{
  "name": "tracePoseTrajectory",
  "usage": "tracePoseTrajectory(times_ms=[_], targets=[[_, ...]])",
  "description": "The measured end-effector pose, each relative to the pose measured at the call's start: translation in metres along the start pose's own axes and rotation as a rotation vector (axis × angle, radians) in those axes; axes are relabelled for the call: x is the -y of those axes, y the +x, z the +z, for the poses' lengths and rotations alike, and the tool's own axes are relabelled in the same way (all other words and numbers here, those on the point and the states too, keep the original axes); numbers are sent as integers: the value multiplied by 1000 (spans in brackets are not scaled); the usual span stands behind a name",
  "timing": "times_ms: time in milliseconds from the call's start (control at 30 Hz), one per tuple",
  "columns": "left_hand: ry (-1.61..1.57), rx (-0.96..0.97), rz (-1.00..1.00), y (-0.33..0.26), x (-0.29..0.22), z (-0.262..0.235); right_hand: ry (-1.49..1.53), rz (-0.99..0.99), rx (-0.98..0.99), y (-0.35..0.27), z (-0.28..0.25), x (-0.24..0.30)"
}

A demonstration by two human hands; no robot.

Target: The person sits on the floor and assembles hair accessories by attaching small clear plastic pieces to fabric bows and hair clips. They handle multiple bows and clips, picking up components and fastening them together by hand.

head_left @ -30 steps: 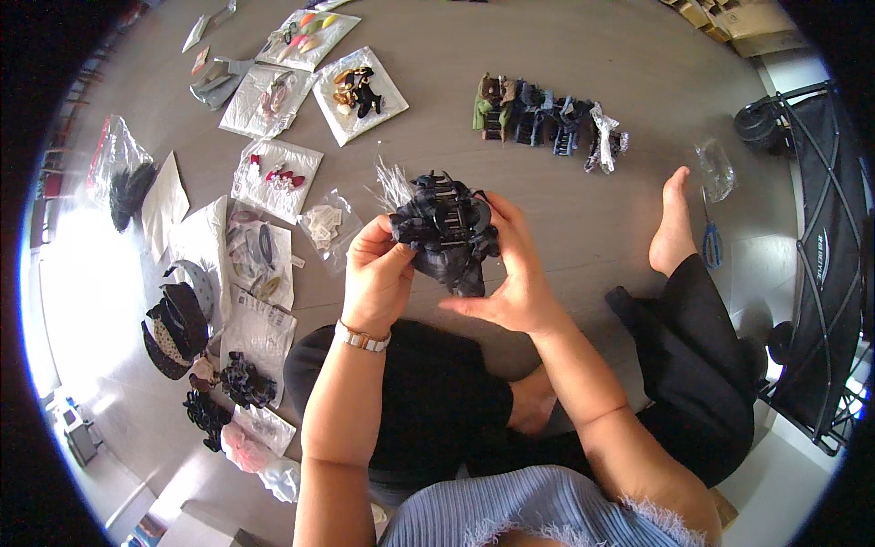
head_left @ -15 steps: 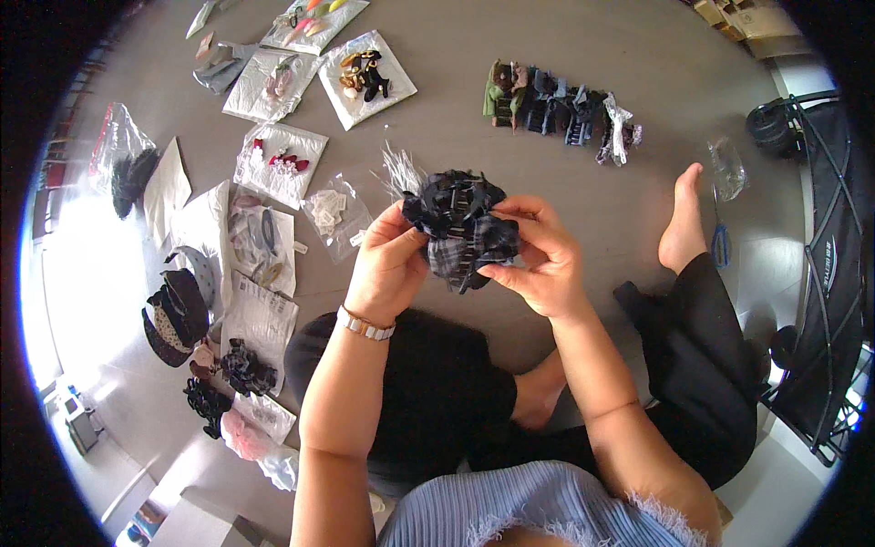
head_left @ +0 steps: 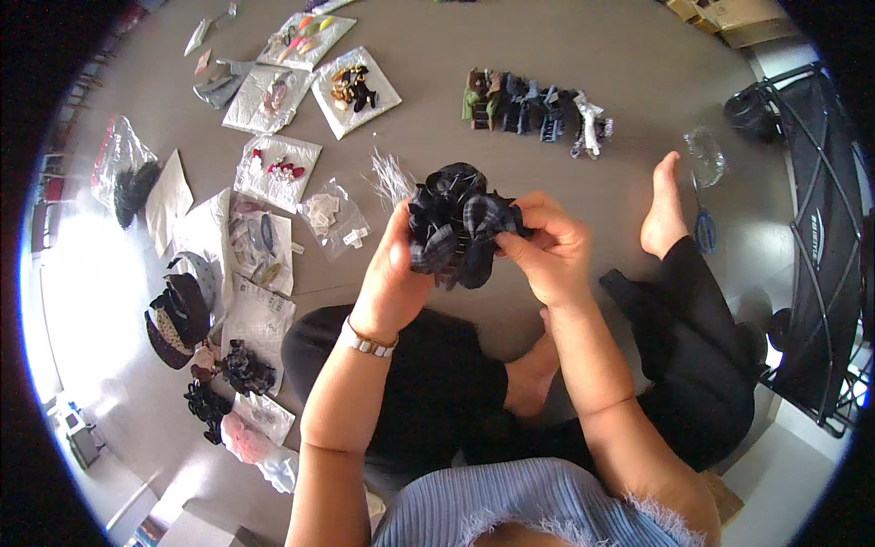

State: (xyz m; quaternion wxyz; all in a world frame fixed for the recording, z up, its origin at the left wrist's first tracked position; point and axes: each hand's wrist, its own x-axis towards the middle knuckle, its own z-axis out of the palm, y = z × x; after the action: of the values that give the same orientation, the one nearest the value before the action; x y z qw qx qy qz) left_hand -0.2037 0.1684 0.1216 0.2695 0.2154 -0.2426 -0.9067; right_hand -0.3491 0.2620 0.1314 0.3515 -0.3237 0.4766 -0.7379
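Both my hands hold a dark hair claw clip (head_left: 460,223) covered in black and grey checked ruffled fabric, raised above the floor in front of me. My left hand (head_left: 398,264) grips its left side, fingers mostly hidden behind it. On the right, my right hand (head_left: 550,246) pinches a fold of the checked fabric between thumb and fingers. Part of the clip's comb-like teeth shows down the middle. Just beyond my left hand lies a bundle of thin white ties (head_left: 390,180) on the floor.
Several fabric claw clips (head_left: 538,108) stand in a row farther off. White pouches with hair accessories (head_left: 355,91) lie at the far left, headbands (head_left: 178,314) and scrunchies (head_left: 208,406) at the near left. Blue-handled scissors (head_left: 705,230) and a black folding frame (head_left: 820,255) are on the right.
The clip has been turned and tilted in my hands, so more ruffle and fewer teeth show. My right fingers have shifted onto the checked fold. The whole view has swung slightly.
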Motion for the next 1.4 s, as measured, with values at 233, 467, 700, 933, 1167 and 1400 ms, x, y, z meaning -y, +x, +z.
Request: tracePoseTrajectory(times_ms=[233,467,700,933,1167,1400], targets=[[34,192,313,-61,13,85,-150,-237,48,-25,14,102],[-233,242,228,-125,17,179,-394,-331,188,-83,17,227],[-204,237,450,-181,43,261,-1003,-671,332,-158,5,319],[-119,417,350,-200,68,289,-1093,-874,333,-186,-32,334],[-23,108,442,-193,82,301,-1162,-913,331,-182,-41,323],[10,209,305,-151,48,270,-805,-511,376,-125,-35,308]])
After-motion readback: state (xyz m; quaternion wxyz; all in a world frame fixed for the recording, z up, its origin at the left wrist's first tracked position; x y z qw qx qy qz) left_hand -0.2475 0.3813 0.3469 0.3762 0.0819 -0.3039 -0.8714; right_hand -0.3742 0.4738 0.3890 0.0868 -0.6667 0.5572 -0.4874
